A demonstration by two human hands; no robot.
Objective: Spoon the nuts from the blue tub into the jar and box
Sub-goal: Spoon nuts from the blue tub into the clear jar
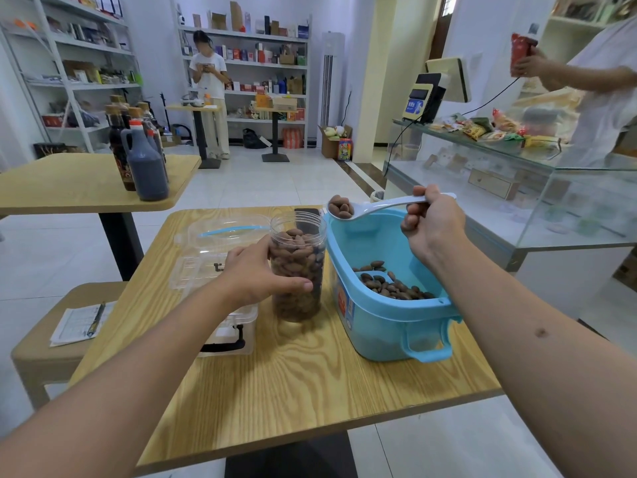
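My left hand [255, 270] wraps the clear jar [298, 267] standing on the bench [293, 384], thumb across its front, fingers curled behind; the jar is nearly full of nuts [296, 257]; my right hand [432, 224] pinches the white spoon [375, 205], its loaded bowl above the jar's rim; the blue tub [386, 315] sits below my right fingers; the clear box [220, 267] lies beyond my left.
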